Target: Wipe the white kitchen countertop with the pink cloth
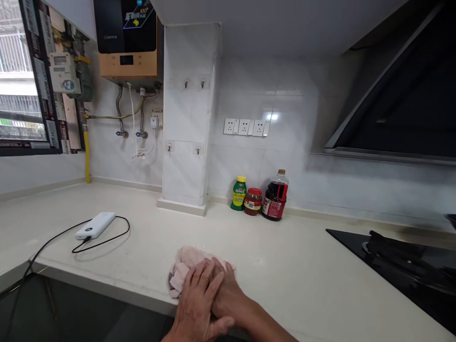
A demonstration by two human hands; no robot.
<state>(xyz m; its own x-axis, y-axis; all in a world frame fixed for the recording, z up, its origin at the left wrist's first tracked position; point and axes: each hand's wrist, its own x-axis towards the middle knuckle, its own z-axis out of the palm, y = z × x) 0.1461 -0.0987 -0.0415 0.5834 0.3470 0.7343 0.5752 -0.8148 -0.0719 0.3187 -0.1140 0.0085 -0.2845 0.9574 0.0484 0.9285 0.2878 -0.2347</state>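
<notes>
A crumpled pale pink cloth [188, 259] lies on the light countertop, close to its front edge. My right hand [226, 292] presses down on the cloth, its fingers partly covered. Laid over the right hand is my left hand [199, 294], fingers stretched out flat and thumb pointing to the right. The left fingertips reach toward the cloth; whether they touch it is hard to make out. Part of the cloth's right side is hidden beneath both hands.
A white power bank [96, 225] with a black cable lies to the left. Against the back wall stand a green bottle [238, 194], a red-lidded jar [252, 202] and a dark sauce bottle [275, 197]. A black gas stove [402, 266] is at right, under a range hood [402, 118].
</notes>
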